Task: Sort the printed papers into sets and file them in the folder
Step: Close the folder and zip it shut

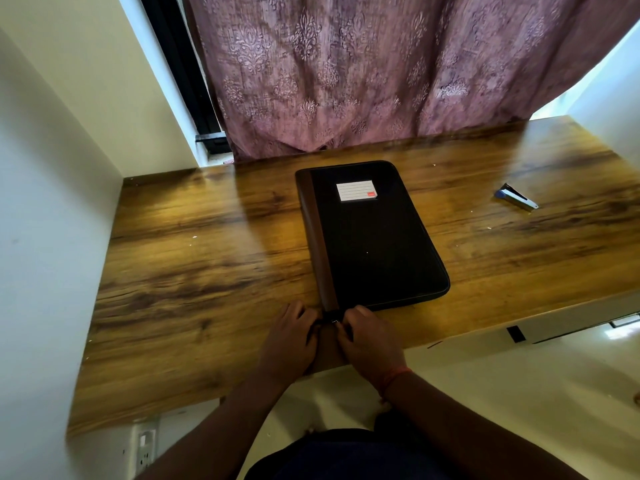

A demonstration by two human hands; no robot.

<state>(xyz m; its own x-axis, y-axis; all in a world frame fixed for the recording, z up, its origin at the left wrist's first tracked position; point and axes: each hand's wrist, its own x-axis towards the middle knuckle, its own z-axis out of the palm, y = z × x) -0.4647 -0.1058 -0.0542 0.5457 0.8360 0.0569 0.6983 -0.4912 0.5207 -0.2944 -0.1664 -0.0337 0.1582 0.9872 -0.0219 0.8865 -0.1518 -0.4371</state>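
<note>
Folder (374, 237): I see it lying shut on the tabletop (207, 254), long axis running away from me, spine on its left.
Left hand (289, 336): at the folder's near left corner, fingers curled on what looks like the zip end; blur leaves me unsure.
Right hand (369, 336): just right of that corner, pinching the same small tab, I think.
Key relation: both hands meet at the near corner, equally close; the zip track leads rightward along the near edge.
Stapler (516, 197): well right of the folder, clear of it.
Curtain (381, 74): hangs behind the folder's far end.
Papers: none visible.

head view, steeply down over near desk (194, 258) edge
</note>
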